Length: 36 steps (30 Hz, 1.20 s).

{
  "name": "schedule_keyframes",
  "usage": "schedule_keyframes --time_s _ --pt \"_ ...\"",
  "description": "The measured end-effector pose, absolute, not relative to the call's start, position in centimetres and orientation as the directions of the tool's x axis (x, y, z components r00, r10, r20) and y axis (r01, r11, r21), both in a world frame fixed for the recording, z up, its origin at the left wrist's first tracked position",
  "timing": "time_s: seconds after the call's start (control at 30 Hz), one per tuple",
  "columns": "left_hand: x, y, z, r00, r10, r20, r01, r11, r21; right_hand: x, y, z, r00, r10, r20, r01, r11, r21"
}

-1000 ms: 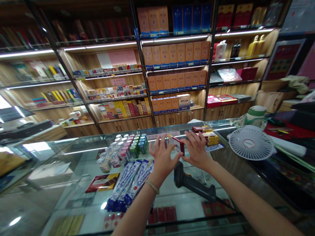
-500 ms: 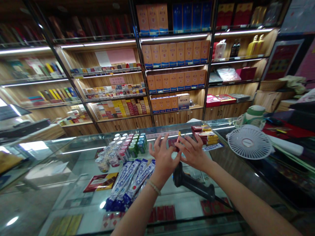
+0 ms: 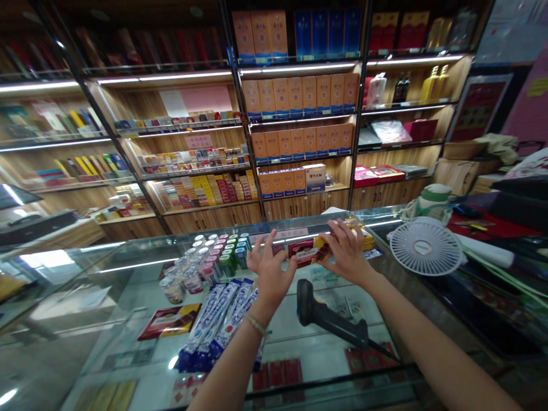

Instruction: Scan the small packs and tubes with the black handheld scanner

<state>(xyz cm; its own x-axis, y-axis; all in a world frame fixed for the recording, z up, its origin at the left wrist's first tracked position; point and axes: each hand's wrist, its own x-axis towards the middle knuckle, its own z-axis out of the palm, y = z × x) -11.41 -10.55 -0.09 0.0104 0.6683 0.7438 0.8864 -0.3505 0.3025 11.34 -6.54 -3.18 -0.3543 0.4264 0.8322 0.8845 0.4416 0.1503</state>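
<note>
A red and yellow chocolate bar (image 3: 305, 252) is held level above the glass counter, its printed face toward me. My left hand (image 3: 270, 268) pinches its left end between thumb and finger, the other fingers raised. At the right end, my right hand (image 3: 346, 251) grips the bar and partly covers it. Just below lies a black barcode scanner (image 3: 329, 322) with its cable running right. Behind my right hand, a stack of similar bars (image 3: 367, 241) is partly hidden. Another chocolate bar (image 3: 170, 321) lies flat at the left, beside several blue-and-white long packets (image 3: 218, 322).
Rows of small round containers (image 3: 205, 257) stand left of my hands on the glass counter (image 3: 282, 342). To the right are a white fan (image 3: 423, 246) and a green-and-white jug (image 3: 433, 201). Shelves with boxed goods (image 3: 299, 142) line the back wall.
The chocolate bar has turned from edge-on to showing its broad printed face. My hands have moved apart to its two ends. The view has shifted slightly.
</note>
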Motion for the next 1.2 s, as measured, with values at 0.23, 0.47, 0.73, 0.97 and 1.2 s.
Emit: schedule_keyframes --time_s 0.23,0.47,0.73,0.97,1.2 --pt "-12.2 -9.8 -0.2 0.023 0.704 0.71 0.885 -0.345 0.313 12.3 -6.4 -2.9 -0.351 0.427 0.833 0.884 0.444 0.145" --pt "-13.4 -9.3 -0.6 0.067 0.723 0.688 0.924 -0.305 0.231 12.6 -6.4 -3.2 -0.325 0.445 0.834 0.901 0.414 0.13" --pt "-13.5 -10.1 -0.5 0.21 0.671 0.711 0.952 -0.305 0.007 12.8 -6.3 -3.3 -0.341 0.465 0.817 0.895 0.426 0.131" --pt "-13.2 -9.9 -0.7 0.219 0.657 0.722 0.95 -0.311 -0.005 12.7 -6.2 -3.3 -0.34 0.468 0.816 0.896 0.423 0.131" --pt "-12.6 -9.0 0.0 0.261 0.667 0.697 0.938 -0.346 -0.02 13.2 -5.7 -3.2 -0.253 0.476 0.842 0.925 0.375 0.065"
